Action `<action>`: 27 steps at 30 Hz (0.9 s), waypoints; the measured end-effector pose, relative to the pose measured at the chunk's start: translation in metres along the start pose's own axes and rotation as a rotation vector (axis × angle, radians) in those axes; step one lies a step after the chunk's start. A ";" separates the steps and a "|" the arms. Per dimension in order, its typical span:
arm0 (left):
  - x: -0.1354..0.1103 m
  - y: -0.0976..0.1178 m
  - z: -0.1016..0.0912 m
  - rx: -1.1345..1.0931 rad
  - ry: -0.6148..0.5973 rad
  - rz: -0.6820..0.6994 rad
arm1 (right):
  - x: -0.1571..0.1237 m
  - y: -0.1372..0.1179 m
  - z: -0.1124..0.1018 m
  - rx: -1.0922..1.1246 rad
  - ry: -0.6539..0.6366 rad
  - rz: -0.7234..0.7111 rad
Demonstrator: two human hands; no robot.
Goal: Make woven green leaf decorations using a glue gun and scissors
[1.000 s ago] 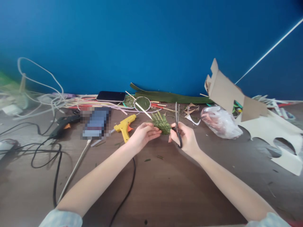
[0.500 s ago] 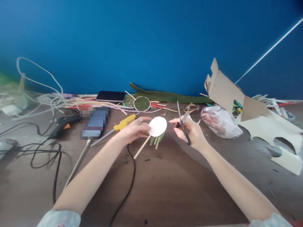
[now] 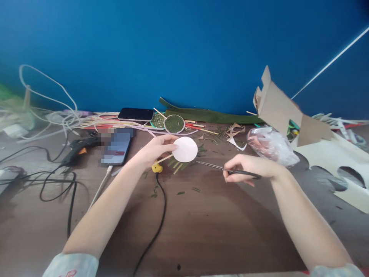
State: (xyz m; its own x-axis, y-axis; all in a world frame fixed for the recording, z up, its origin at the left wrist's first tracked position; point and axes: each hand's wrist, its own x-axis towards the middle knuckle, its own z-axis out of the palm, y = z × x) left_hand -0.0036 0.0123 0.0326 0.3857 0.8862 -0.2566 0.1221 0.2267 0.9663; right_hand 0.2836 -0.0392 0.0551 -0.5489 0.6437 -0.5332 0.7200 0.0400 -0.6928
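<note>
Between its thumb and fingers, my left hand (image 3: pixel 159 149) pinches a round white disc (image 3: pixel 186 149) on a thin wooden stick (image 3: pixel 163 159). Strips of green leaf (image 3: pixel 177 167) show just beneath the disc. My right hand (image 3: pixel 245 168) is closed on a pair of dark-handled scissors (image 3: pixel 213 166), whose blades look closed and point left toward the disc, a short gap away from it. Under the left hand is the yellow end of a glue gun (image 3: pixel 157 168); the rest of it is hidden. Small leaf cuttings (image 3: pixel 196 189) lie on the table in front.
Two small round fans, one with a leaf-green face (image 3: pixel 174 124), lie at the back by a long green leaf (image 3: pixel 213 116). Phones (image 3: pixel 118 148) and tangled cables sit left. A plastic bag (image 3: pixel 271 146), cut cardboard (image 3: pixel 288 104) and a white sheet with round holes (image 3: pixel 319 154) stand right.
My right hand has turned and moved right, so the scissors now lie nearly level instead of upright. My left hand has shifted slightly left and up with the disc, its stick now lying flatter.
</note>
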 end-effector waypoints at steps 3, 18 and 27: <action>-0.001 0.001 0.003 0.015 -0.031 -0.018 | 0.003 -0.001 0.003 -0.024 -0.059 -0.009; -0.006 0.008 0.011 0.107 -0.162 -0.123 | 0.008 -0.006 0.009 -0.122 -0.184 0.039; -0.003 0.002 0.011 0.125 -0.230 -0.119 | 0.009 -0.009 0.011 -0.149 -0.159 0.022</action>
State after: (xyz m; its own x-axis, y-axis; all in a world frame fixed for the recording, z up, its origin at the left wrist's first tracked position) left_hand 0.0052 0.0055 0.0351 0.5577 0.7381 -0.3796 0.2850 0.2593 0.9228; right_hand 0.2680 -0.0417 0.0511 -0.5839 0.5177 -0.6253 0.7808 0.1472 -0.6072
